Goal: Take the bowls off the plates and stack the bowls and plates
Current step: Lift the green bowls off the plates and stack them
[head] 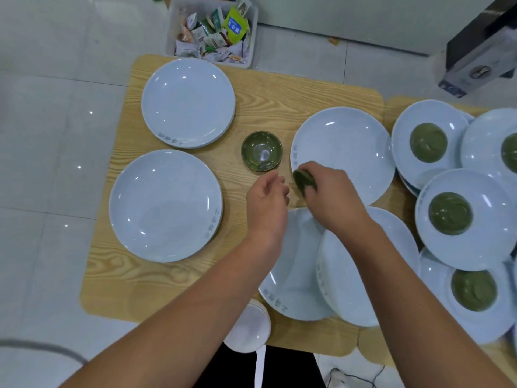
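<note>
Right hand [333,191]: grips a tilted green bowl [303,182].
Left hand [265,203]: fingers loosely curled, holds nothing.
Room: table [167,281] wood shows at 7 o'clock from left hand.

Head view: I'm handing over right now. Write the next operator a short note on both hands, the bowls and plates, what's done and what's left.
Right hand grips a green bowl at the near rim of the centre plate.
Left hand is open beside it, holding nothing.
Bowl stack stands upright on the table; plate stacks at left.
Done: several plates cleared.
Left: add the held bowl to the stack; four visible upturned bowls sit on right-side plates; gather loose plates.
</note>
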